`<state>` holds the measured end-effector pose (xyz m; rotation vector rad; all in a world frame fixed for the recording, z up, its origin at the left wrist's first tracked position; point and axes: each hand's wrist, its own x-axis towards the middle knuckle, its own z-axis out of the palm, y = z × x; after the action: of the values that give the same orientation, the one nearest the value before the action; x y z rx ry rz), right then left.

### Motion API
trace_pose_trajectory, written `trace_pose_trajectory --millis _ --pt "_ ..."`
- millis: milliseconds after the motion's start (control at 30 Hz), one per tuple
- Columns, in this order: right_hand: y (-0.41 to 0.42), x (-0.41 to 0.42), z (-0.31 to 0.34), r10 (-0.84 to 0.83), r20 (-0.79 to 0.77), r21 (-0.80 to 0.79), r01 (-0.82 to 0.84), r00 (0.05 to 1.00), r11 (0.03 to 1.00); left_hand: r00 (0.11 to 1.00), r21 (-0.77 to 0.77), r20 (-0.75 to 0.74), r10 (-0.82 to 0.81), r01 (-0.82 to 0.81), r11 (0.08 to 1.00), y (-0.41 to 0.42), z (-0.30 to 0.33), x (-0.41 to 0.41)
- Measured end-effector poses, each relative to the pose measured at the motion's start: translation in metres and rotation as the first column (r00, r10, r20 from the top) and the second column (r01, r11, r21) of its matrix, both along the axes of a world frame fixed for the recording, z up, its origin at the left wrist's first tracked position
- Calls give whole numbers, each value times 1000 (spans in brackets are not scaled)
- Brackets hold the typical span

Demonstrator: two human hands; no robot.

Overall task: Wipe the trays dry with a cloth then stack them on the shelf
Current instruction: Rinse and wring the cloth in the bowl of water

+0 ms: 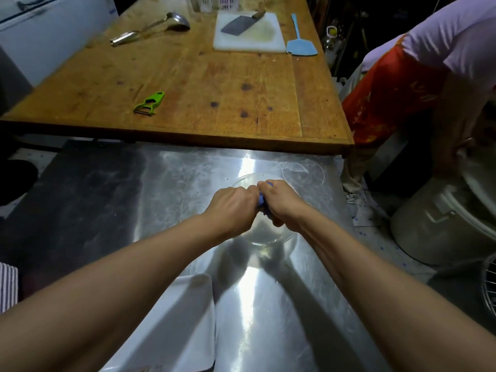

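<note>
1. At the far left a white box with a dark handle (pixel 35 25) stands beside the wooden tabletop (pixel 204 84)
2. On the wood, from left to right, lie two metal ladles (pixel 150 29), a green peeler (pixel 149 103), a white cutting board (pixel 249 32) with a big knife (pixel 241 22) on it, and a blue spatula (pixel 300 40) just beside the board
3. A shiny metal tabletop (pixel 166 178) sits nearer, touching the wooden one
4. A white tray (pixel 177 323) lies flat on the metal near the bottom edge, partly under the left arm
5. The left hand (pixel 232 208) is closed, its fingers curled round one end of a blue cloth (pixel 261 201)
6. The cloth is squeezed tight between the two hands, so only a small bit shows
7. The right hand (pixel 283 202) is closed too, gripping the other end of the cloth
8. Both hands are above a clear glass bowl (pixel 268 237) that stands on the metal
9. A wet ring mark (pixel 303 173) shows on the metal just behind the bowl
10. At the right another person in a red apron (pixel 389 92) bends over a big grey pot (pixel 434 226)
</note>
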<state>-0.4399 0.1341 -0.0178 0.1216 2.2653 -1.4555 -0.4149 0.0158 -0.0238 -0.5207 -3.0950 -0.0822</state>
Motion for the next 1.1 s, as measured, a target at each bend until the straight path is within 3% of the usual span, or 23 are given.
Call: trace_pose_trajectory --millis 333,633,900,1000,1100 --pt "-4 -11 -9 -130 174 75 118 976 990 997 -145 -56 -54 45 988 3 -14 -9" --pt "-4 -12 -8 -207 242 12 210 948 978 994 -172 -84 -70 55 984 5 -14 -14" --pt "4 -10 -1 -74 242 -171 117 967 978 993 -78 -110 51 -60 995 -2 -10 -12" --pt "11 -7 0 2 245 -225 54 969 973 997 -91 -77 6 -13 996 -3 -6 -9" --pt "15 -4 0 46 138 -139 -26 989 990 997 -89 -3 -81 81 993 -5 3 -7"
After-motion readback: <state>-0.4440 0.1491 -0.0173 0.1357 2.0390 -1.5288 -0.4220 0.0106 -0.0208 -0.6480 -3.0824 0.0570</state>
